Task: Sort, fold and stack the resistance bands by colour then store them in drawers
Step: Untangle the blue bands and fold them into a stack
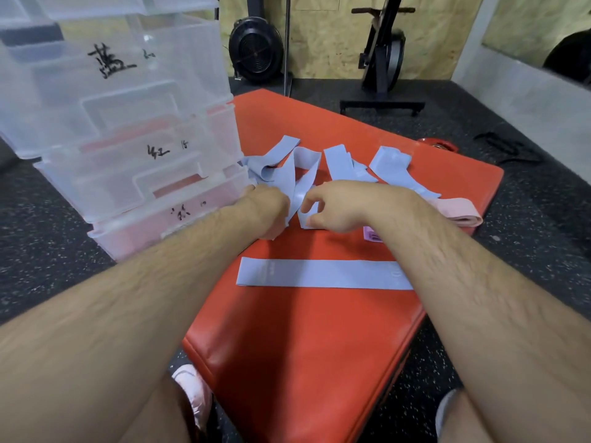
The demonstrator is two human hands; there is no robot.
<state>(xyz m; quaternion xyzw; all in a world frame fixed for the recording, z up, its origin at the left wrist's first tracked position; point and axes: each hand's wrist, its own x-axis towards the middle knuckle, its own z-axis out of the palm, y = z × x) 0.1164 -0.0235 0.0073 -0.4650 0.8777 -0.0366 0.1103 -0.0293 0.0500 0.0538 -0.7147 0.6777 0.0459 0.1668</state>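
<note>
A loose heap of several light blue resistance bands (339, 164) lies on the far part of a red mat (303, 330). Both my hands reach into it. My left hand (268, 209) grips a blue band (299, 187) that rises from the heap. My right hand (339, 206) pinches the lower end of the same band between thumb and fingers. One blue band (319, 272) lies flat and straight across the mat, nearer to me. A pink band (457, 212) lies at the mat's right edge, and a purple band (372, 235) peeks out under my right wrist.
A clear plastic drawer unit (128, 155) with handwritten labels stands on the left, its lower drawers pulled out towards the mat, pink showing inside. Black speckled gym floor surrounds the mat. Gym machines stand at the back wall. My shoes show at the bottom.
</note>
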